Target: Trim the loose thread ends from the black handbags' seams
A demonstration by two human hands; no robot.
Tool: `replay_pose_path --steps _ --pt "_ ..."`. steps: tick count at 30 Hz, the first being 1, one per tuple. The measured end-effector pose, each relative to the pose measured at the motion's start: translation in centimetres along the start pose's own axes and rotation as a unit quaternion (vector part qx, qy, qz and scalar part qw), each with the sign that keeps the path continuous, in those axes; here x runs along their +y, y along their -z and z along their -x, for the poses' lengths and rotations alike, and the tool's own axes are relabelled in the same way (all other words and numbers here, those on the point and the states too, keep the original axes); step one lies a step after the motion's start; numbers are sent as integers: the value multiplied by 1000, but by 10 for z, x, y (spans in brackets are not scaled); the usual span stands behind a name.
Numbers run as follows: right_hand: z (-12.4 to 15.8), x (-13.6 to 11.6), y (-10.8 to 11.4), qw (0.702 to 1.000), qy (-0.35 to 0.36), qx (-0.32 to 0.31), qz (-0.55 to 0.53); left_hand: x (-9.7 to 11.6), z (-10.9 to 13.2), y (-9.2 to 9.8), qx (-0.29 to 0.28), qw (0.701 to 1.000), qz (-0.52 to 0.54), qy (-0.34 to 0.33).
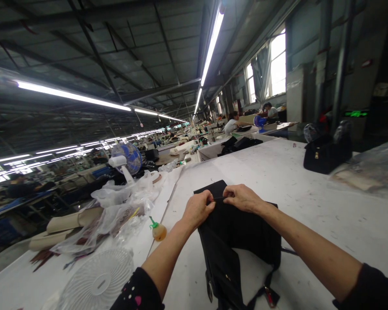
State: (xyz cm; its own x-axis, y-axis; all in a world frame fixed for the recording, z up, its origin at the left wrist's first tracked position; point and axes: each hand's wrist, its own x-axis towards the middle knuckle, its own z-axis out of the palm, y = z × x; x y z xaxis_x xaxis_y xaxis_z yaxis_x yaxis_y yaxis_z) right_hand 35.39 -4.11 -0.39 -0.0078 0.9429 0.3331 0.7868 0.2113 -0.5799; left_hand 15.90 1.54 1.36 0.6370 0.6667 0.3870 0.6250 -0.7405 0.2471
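Observation:
A black bag [255, 228] lies on the white table in front of me, with a flat black panel at its far end and a strap with a metal clip trailing toward me. My left hand [198, 207] pinches the black material at the bag's far edge between thumb and fingers. Close beside it, my right hand [242, 197] pinches the same edge. A short dark strip of the edge runs between the two sets of fingertips. Whether a smaller piece is held there is too small to tell.
Left of my arm stands a small glue bottle [158, 230] with a green nozzle. A white fan [98, 280], plastic bags [116, 193] and beige rolls [74, 218] lie further left. Another black bag [326, 153] sits at the right. People work in the background.

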Motion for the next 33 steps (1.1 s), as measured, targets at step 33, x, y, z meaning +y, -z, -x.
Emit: replay_pose_path --steps 33 --pt "-15 -22 -10 994 -39 -51 93 -25 0 -11 -80 953 251 151"
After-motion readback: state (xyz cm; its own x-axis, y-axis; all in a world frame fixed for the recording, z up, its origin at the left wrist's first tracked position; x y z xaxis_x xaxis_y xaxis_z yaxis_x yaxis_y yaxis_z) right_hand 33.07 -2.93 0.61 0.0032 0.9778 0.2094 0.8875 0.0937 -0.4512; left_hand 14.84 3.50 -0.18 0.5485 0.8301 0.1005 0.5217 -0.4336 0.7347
